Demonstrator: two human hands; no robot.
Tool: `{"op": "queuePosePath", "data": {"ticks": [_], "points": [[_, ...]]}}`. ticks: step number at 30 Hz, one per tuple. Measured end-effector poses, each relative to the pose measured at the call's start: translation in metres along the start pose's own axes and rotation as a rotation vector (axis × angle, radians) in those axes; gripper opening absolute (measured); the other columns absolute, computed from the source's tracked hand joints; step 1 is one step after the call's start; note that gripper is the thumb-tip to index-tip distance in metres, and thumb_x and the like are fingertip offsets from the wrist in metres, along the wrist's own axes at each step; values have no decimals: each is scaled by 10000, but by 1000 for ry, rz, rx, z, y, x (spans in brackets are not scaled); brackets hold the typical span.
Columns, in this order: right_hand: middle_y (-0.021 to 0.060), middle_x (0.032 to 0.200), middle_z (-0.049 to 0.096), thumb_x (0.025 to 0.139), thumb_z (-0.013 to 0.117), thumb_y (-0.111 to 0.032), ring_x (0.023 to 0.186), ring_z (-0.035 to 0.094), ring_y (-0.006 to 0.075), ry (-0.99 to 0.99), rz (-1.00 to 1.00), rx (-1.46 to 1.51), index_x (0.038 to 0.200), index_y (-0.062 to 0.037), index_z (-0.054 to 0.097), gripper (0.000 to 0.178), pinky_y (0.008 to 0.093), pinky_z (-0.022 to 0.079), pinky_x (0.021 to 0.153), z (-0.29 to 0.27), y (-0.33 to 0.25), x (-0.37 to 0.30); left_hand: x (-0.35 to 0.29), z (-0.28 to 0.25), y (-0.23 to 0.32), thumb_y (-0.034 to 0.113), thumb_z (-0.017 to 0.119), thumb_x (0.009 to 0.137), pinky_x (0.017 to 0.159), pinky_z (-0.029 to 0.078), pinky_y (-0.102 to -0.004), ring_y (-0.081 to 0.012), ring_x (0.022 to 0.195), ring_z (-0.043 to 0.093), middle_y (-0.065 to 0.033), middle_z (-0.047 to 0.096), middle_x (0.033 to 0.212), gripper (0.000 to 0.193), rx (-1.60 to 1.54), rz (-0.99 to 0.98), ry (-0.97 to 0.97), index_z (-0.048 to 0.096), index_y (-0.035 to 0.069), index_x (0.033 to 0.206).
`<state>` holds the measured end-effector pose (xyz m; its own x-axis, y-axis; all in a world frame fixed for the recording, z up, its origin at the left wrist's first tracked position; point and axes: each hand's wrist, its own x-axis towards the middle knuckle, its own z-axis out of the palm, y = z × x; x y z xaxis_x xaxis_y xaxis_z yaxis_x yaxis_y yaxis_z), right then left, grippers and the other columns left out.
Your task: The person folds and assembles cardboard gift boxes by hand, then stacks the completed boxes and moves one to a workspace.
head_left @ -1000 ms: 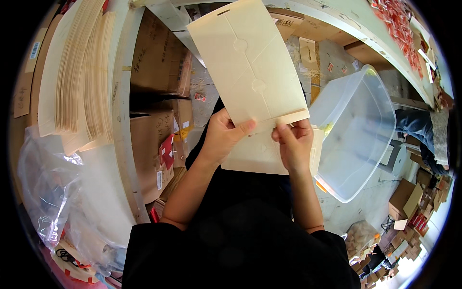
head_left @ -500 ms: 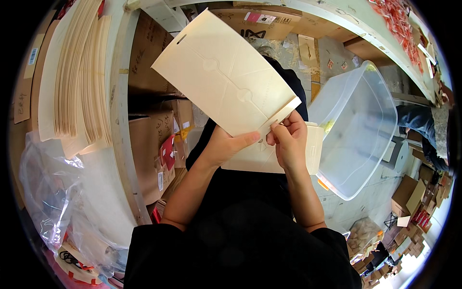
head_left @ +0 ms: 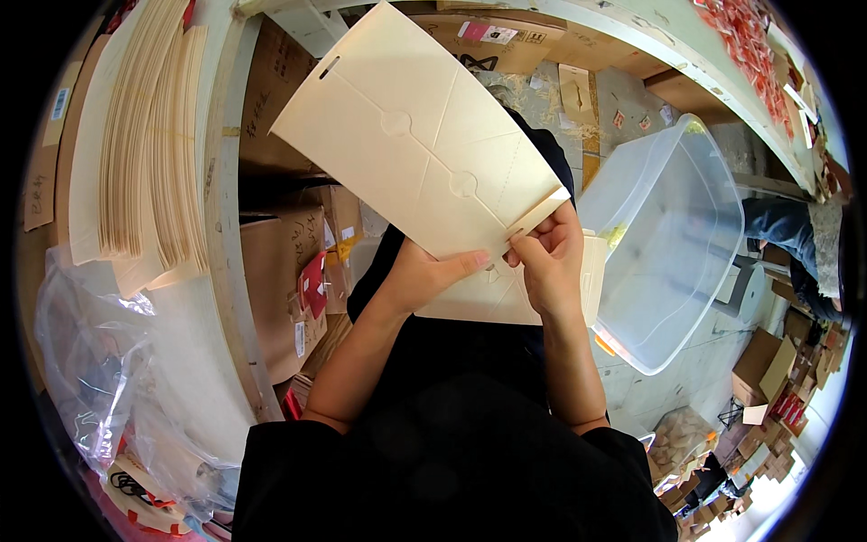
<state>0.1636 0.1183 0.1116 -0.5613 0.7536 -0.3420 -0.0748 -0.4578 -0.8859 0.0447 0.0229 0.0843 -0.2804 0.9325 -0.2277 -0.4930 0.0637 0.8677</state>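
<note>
A cream card sheet (head_left: 420, 117) with creases, two round cutouts and a slot near its far corner is held up tilted in front of me. My left hand (head_left: 432, 278) grips its lower edge, thumb on top and fingers hidden beneath. At the lower right corner my right hand (head_left: 553, 257) pinches the narrow folded strip (head_left: 539, 212) along the sheet's end. Below both hands, across my lap, lies another cream card piece (head_left: 465, 305), partly covered by the hands and the held sheet.
A thick stack of cream card sheets (head_left: 149, 135) stands on the left table beside crumpled clear plastic (head_left: 95, 361). To the right is a clear plastic bin (head_left: 673, 262). Cardboard boxes (head_left: 280, 298) sit under the table. A person's blue-clad leg (head_left: 781, 230) shows at far right.
The held sheet has shifted slightly up and left and tipped a little, so its far slot shows more openly. My right hand has moved slightly with the folded strip; both hands keep their grip.
</note>
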Motion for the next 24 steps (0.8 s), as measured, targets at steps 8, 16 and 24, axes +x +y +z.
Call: {"op": "queuePosePath", "data": {"ticks": [8,16,24], "points": [[90,828,569,787,520,70,695,569,132,-307,-114,103,962,19,472,188,228,456,594,-25,10,1,4,-7,2,8,604,733,664,460,-267,-133,812,535,-56,544,949,375,-393,-110,3,456,24,1077],[103,921,571,786,502,67,773,579,167,-192,-71,101,1036,6,449,264,267,467,676,-16,11,2,3,-5,0,23,603,732,619,478,-274,-154,804,560,-77,565,954,360,-448,-130,-4,489,25,1074],[129,1042,543,846,441,-94,951,522,166,-143,-48,103,1205,37,375,387,256,418,803,-37,-24,15,-1,-15,-3,83,695,675,774,440,-286,-143,912,515,-69,545,997,505,126,-231,-171,463,-7,1115]]}}
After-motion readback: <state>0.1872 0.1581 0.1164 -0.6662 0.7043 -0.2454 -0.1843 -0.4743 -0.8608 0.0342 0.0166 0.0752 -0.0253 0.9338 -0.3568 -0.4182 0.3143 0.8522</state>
